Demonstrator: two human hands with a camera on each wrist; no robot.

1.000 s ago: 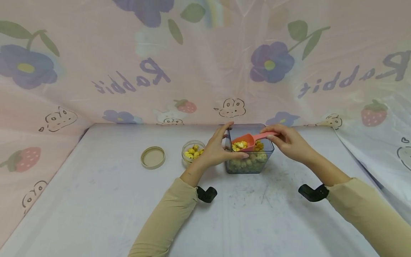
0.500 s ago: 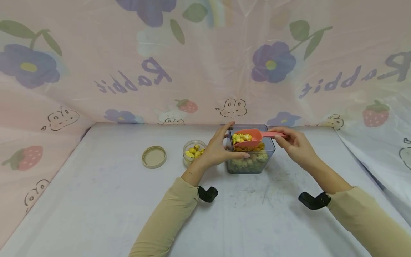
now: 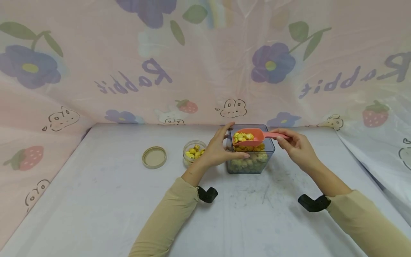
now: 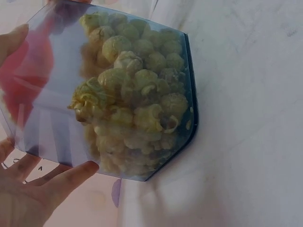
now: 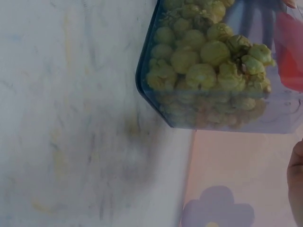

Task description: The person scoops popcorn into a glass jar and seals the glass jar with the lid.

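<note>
A clear bluish plastic container [image 3: 271, 151] with yellow-green popcorn [image 4: 137, 90] in its lower part stands on the table. My left hand [image 3: 213, 151] holds it, thumb along the front and fingers spread on the left side. With thumb and fingers, my right hand [image 3: 298, 148] pinches the handle of a coral-red scoop [image 3: 258, 137]. The scoop's bowl, carrying popcorn, is level at the container's open top. In the left wrist view it shows blurred through the wall. Beyond the left wrist sits a round clear jar [image 3: 185, 157], partly hidden, with yellow popcorn inside.
A round beige lid [image 3: 154, 157] lies inside up, left of the jar. The white-covered table [image 3: 106, 200] has dark smudges in front of the container. A patterned pink curtain [image 3: 205, 78] rises close behind the container, and more fabric hangs on both sides.
The scoop has risen out of the popcorn and levelled, bowl loaded, as my right hand shifted slightly right. In the last half second it barely moves. My left hand stays on the container.
</note>
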